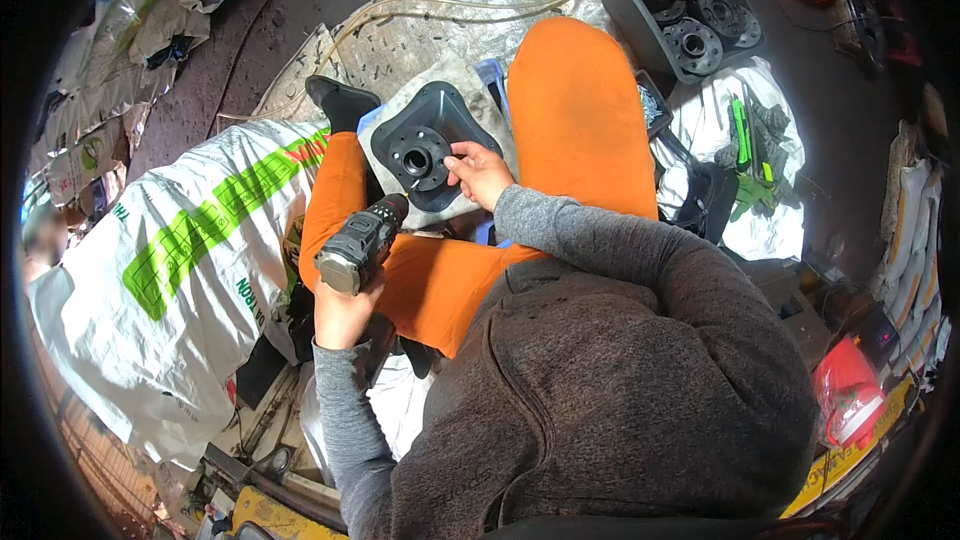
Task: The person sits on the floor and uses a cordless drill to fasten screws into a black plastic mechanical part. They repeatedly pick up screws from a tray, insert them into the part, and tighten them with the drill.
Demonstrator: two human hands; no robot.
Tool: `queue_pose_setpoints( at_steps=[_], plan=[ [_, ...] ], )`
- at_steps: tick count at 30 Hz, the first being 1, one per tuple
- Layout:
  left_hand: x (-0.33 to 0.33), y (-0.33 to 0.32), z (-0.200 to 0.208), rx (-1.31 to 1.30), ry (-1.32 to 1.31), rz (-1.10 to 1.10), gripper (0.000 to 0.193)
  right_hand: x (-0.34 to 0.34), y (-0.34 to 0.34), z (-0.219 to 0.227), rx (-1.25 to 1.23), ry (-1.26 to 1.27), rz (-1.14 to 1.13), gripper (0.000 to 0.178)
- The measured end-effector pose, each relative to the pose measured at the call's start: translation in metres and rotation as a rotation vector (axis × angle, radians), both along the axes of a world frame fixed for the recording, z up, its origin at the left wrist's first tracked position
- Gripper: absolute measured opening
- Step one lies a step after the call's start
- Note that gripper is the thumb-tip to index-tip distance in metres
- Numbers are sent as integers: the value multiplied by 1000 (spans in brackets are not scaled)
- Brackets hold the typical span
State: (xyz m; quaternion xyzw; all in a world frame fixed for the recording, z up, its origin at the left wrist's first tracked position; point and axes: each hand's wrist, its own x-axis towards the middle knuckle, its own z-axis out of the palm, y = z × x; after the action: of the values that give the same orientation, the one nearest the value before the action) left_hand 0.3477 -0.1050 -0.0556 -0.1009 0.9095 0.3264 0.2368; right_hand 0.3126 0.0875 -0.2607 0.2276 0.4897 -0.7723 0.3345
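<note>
A black and grey cordless drill [362, 245] is gripped in my left hand [345, 315], its nose pointing up and right toward a black, rounded-square flared part [445, 105]. That part lies between my knees on a pale cloth [485, 120]. Set in its middle is a dark round flange [412, 133] with holes around a central bore. At the flange's right edge my right hand [482, 176] has thumb and fingertips drawn together. Whatever they may pinch is too small to make out. The drill's tip is close to the flange's lower rim; contact cannot be told.
A grey bin [617, 15] of similar round flanges stands at the upper right. Beside my right leg are a small tray of screws [653, 105] and a white sack [785, 225] bearing a green knife [741, 132] and gloves [752, 195]. A large white sack [200, 270] lies left.
</note>
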Motion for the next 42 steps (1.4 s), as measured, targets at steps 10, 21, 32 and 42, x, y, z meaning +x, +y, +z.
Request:
queue_pose_setpoints(
  at_steps=[10, 21, 32, 42],
  plan=[
    [-34, 0, 2, -94, -77, -241, 41, 1, -7, -8, 96, 114, 15, 32],
    [-49, 9, -18, -97, -12, -426, 47, 1, -1, -3, 86, 124, 44, 32],
    [0, 12, 7, 41, -5, -13, 30, -3, 10, -1, 183, 175, 67, 33],
    [81, 42, 7, 98, 408, -287, 41, 15, 26, 60, -333, -276, -411, 22]
  ],
)
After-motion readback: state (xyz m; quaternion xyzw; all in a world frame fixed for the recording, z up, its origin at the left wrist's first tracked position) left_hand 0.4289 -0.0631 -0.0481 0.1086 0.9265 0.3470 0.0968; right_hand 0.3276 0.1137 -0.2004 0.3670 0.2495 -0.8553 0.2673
